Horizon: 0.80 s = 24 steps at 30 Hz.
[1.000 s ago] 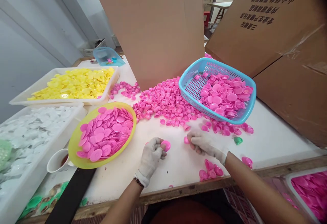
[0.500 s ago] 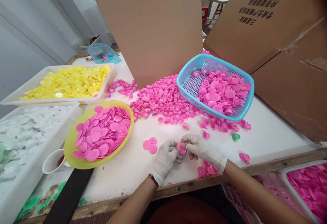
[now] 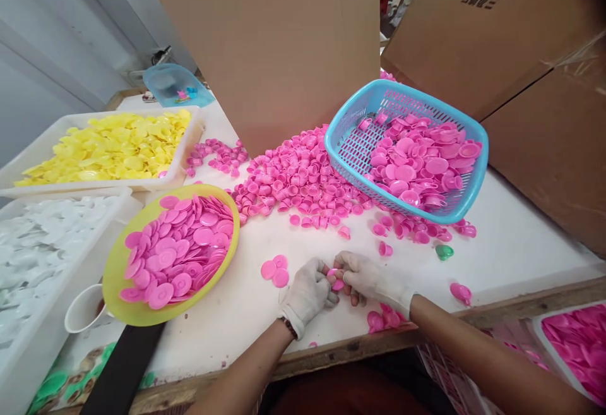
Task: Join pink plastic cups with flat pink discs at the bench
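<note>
My left hand (image 3: 310, 292) and my right hand (image 3: 367, 279), both in white gloves with bare fingertips, meet above the white table near its front edge. Between their fingertips is a pink toy saucer (image 3: 337, 280), partly covered by the fingers; whether a cup is joined to it I cannot tell. Left of my hands lie three flat pink saucers (image 3: 280, 277). Close to my right wrist rests a small cluster of pink pieces (image 3: 383, 320). A heap of small pink toy cups (image 3: 303, 175) spreads behind my hands.
A blue basket (image 3: 473, 197) holds pink cups and saucers. A yellow bowl (image 3: 111, 288) of saucers stands left, beside a white mug (image 3: 78, 320) and trays of yellow pieces (image 3: 118, 146) and white pieces (image 3: 42, 244). Cardboard boxes (image 3: 284, 42) stand behind. One green piece (image 3: 444, 252) lies right.
The camera view has tilted down slightly, so the table things sit differently in the picture. Both hands stay together on the pink piece, which has turned a little between the fingertips.
</note>
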Tool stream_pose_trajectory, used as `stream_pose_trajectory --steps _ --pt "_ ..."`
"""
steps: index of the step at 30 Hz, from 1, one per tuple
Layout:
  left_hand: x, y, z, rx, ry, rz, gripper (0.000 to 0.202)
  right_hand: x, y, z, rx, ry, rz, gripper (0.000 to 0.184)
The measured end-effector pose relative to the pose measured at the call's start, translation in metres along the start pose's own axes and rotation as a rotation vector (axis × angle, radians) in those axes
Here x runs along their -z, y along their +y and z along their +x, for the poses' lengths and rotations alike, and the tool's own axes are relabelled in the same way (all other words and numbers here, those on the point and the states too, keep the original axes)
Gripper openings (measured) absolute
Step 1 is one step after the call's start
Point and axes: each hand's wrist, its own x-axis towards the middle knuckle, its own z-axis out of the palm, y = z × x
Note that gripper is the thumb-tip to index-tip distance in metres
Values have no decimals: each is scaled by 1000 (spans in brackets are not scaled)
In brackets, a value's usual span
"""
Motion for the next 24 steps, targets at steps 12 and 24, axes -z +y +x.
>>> stream_pose_trajectory --steps 12,24 --pt "9 12 2 -58 -67 299 21 0 3 8 -18 -36 -38 7" --pt "43 8 -25 -454 309 827 15 18 -22 -28 361 273 192 6"
